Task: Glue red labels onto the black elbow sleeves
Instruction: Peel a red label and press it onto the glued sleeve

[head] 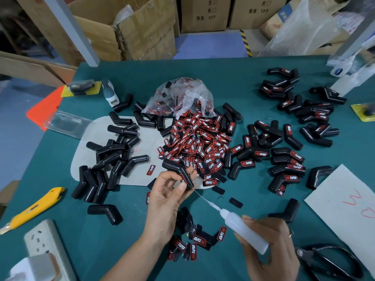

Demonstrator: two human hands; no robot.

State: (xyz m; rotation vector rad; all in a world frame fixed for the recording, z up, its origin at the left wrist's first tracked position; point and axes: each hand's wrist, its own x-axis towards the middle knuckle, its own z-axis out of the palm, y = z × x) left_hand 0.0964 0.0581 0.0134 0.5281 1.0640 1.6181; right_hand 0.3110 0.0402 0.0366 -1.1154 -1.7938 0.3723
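Nearest to the camera, the right hand [269,246] grips a white glue bottle [244,230] with the fingers curled around its body, and the long thin nozzle of the bottle points up and left toward the left hand [168,197]. The left hand holds one black elbow sleeve [178,169] between thumb and fingers, raised a little above the green counter [121,230]; this sleeve already carries a red label [172,160] on its upper arm. Just below the two hands, a small group of loose labels [194,243] lies on the counter. At the bottom left there is a white power strip [43,240] and beside it a yellow utility knife [34,208]. At the bottom right, black scissors [328,258] lie near a white sheet of paper [345,201] with red marks. Farther away, in the middle of the counter, a big heap of red labels [200,138] spills from a clear plastic bag [180,98]. To the left of the heap, plain sleeves without labels [113,157] lie partly on a pale grey mat [142,173]. To the right of the heap lie the finished sleeves with labels [288,165], and more of them are near the far right corner. Behind the counter stand cardboard boxes [142,27].
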